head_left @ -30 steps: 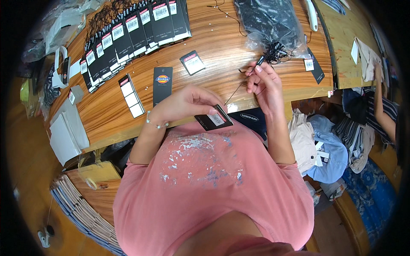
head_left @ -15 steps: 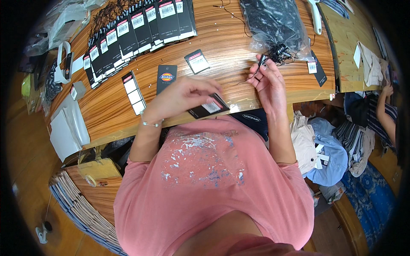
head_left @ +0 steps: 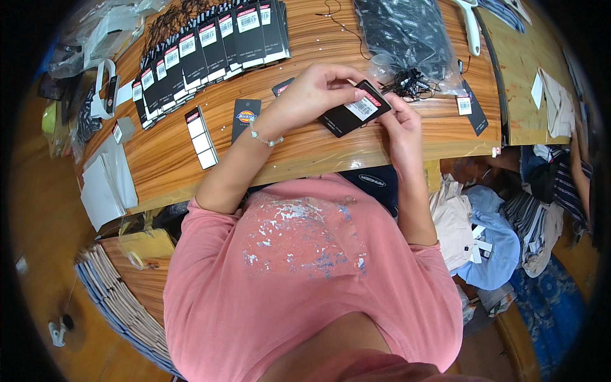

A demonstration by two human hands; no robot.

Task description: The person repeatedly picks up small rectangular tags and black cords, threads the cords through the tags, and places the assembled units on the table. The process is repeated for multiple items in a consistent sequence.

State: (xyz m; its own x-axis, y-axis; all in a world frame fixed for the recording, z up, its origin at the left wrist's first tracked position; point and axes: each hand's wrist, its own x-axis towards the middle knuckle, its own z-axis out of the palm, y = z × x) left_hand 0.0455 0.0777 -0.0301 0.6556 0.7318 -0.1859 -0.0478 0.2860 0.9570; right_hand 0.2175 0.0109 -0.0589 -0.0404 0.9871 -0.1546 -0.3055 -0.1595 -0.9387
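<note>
Both hands are gripping one black hang tag above the wooden table (head_left: pixel 318 149).

The left hand (head_left: pixel 312 92) is pinching the black hang tag (head_left: pixel 354 108) from above, and the right hand (head_left: pixel 400 121) is pinching its lower right edge, near a clear bag of black cords (head_left: pixel 407 38).

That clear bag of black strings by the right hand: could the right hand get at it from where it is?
Probably yes. The right hand sits just below the clear bag of black strings with only bare table between, though it also pinches the black hang tag.
</note>
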